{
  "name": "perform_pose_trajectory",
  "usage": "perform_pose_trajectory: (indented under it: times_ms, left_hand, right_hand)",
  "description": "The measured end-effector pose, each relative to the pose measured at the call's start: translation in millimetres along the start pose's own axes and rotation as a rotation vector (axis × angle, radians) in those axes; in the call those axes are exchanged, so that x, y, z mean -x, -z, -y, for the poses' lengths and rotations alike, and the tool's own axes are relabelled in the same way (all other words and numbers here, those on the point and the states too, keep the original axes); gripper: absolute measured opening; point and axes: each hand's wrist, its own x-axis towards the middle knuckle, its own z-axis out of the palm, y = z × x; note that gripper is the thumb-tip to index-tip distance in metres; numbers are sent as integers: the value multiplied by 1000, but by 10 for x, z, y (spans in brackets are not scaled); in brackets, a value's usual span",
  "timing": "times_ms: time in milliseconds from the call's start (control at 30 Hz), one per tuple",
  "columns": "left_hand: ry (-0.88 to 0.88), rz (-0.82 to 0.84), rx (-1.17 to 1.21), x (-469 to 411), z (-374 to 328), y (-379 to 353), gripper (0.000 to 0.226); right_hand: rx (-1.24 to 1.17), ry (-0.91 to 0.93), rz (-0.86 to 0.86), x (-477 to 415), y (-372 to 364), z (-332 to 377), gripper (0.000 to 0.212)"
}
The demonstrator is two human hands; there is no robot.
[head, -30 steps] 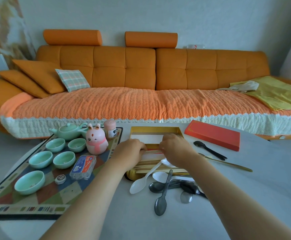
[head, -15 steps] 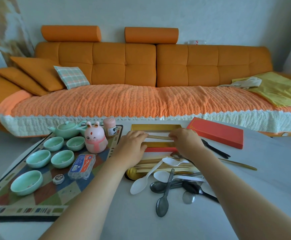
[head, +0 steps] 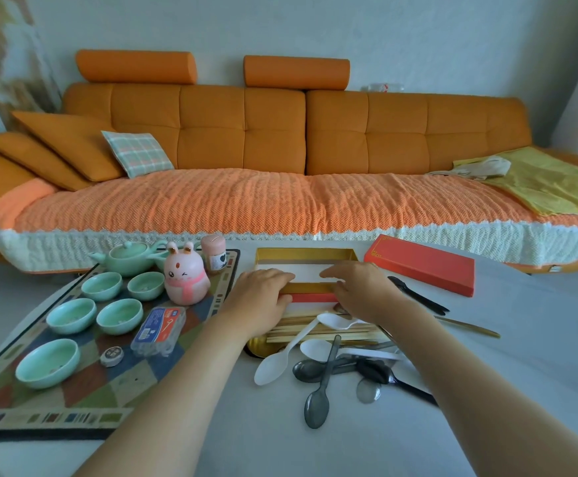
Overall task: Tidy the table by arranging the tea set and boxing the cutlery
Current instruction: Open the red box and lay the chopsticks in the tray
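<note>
An open gold box [head: 304, 254] with a white insert lies on the table ahead of me. My left hand [head: 262, 294] and my right hand [head: 361, 287] rest over it, each pinching one end of gold-brown chopsticks [head: 311, 287] held low across the box, just above a red strip. More chopsticks [head: 309, 331] lie across the box's near end. White spoons [head: 273, 366] and dark spoons [head: 316, 404] lie loose in front of it. The red lid [head: 421, 265] sits to the right. On the patterned mat [head: 74, 390] stand a green teapot [head: 129, 258] and several green cups [head: 71, 315].
A pink rabbit figure [head: 186, 277], a pink jar [head: 213, 253], a blue plastic pack [head: 159, 328] and a small round token [head: 112, 356] share the mat. A black spoon [head: 418, 297] and a gold utensil [head: 466, 328] lie right of the box. An orange sofa [head: 280, 149] stands behind the table.
Both hands lifted chopsticks from the box's near end, carried them toward its far part, and have now lowered them closer to the red strip.
</note>
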Motion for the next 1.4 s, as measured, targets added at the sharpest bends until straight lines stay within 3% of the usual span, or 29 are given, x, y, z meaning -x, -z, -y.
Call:
perform_pose_trajectory:
  times_ms: [100, 167, 267, 333, 467, 733, 1133, 1400]
  left_hand:
    - [-30, -136, -28, 22, -39, 34, 30]
    - [-41, -157, 6, 26, -72, 61, 21]
    - [-14, -6, 100, 62, -109, 33, 23]
    - [-2, 112, 71, 90, -117, -4, 28]
    - [34, 177, 73, 105, -119, 24, 27]
    - [46, 132, 90, 119, -109, 52, 20]
    - [242, 121, 152, 91, 175, 275, 13]
    - [285, -123, -118, 115, 177, 525, 22]
  right_hand:
    - [9, 130, -162, 12, 4, -11, 32]
    - [28, 169, -127, 40, 61, 45, 27]
    - [132, 113, 133, 78, 86, 87, 27]
    - [157, 66, 206, 102, 42, 52, 26]
    - [181, 53, 181, 122, -24, 5, 25]
    - [234, 132, 98, 117, -113, 6, 22]
    - [49, 94, 138, 82, -54, 23, 23]
    - [-229, 5, 140, 35, -33, 115, 21]
